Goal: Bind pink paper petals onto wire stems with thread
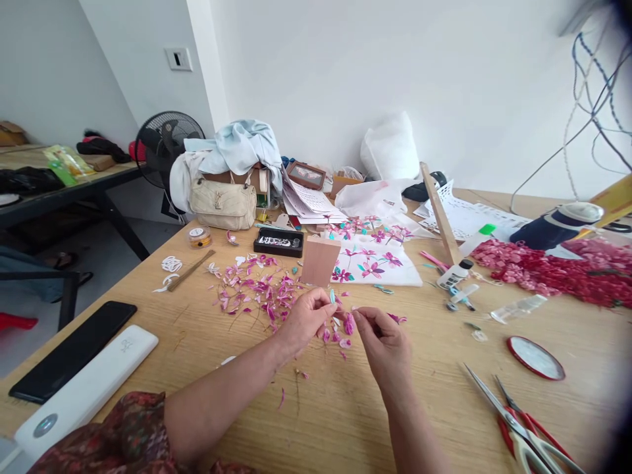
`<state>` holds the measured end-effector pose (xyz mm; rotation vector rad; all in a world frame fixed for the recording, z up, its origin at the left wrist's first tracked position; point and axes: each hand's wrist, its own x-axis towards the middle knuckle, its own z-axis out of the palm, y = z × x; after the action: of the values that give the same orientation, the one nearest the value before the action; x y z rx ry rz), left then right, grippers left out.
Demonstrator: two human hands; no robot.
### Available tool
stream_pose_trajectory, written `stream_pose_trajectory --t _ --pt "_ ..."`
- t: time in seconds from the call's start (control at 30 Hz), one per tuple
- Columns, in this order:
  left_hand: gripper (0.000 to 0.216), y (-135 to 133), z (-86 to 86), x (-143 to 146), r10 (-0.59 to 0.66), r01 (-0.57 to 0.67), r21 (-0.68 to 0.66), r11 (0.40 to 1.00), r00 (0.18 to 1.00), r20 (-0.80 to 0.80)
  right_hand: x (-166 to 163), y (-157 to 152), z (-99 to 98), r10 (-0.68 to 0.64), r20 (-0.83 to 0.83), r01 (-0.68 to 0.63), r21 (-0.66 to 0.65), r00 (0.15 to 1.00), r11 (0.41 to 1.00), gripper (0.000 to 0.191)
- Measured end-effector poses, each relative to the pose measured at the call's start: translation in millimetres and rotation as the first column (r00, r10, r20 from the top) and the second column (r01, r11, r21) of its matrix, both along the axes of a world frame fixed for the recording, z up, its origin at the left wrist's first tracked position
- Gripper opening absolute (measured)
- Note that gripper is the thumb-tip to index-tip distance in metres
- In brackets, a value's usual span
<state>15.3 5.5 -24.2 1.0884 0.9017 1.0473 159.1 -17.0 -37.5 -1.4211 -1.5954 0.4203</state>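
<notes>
My left hand (307,320) is closed in a pinch, and a small teal leaf-shaped piece (332,297) stands up from its fingertips. Just to the right, my right hand (385,343) pinches with thumb and forefinger; what lies in that pinch is too small to make out. A thin strand seems to run between the two hands. Below and between the fingertips is a magenta petal piece (349,324). Loose magenta petals (269,289), some on thin wire stems, lie spread to the left. Behind my hands stands a wooden block (320,261).
Finished-looking flowers lie on a white sheet (415,275) behind. A black tray (278,243) holds small white bits. To the right are a glue bottle (454,275), a round red-rimmed dish (536,357) and scissors (516,421). A white device (93,388) and black phone (74,349) lie left.
</notes>
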Motion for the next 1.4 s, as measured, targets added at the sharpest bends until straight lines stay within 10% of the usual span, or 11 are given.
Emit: stream_pose_trajectory --t 0.57,0.87,1.13,1.4 --pt "0.023 1 5.0 -7 -0.145 0.146 -0.148 0.978 0.989 0.019 9 2 1.0 -0.11 0.049 0.107 0.059 0.993 0.993 0.022" --pt "0.023 5 3.4 -12 -0.074 0.073 -0.009 0.997 0.992 -0.101 13 2 13.4 -0.14 0.19 0.116 0.133 0.972 0.984 0.024" --pt "0.017 3 -1.1 -8 -0.086 0.119 0.154 0.981 0.975 -0.205 -14 -4 10.9 0.179 -0.46 -0.302 -0.208 0.87 0.93 0.022" --pt "0.013 1 1.7 -6 -0.125 0.145 0.085 0.986 0.97 -0.21 -10 -1 6.4 0.127 -0.57 -0.269 -0.173 0.812 0.947 0.023"
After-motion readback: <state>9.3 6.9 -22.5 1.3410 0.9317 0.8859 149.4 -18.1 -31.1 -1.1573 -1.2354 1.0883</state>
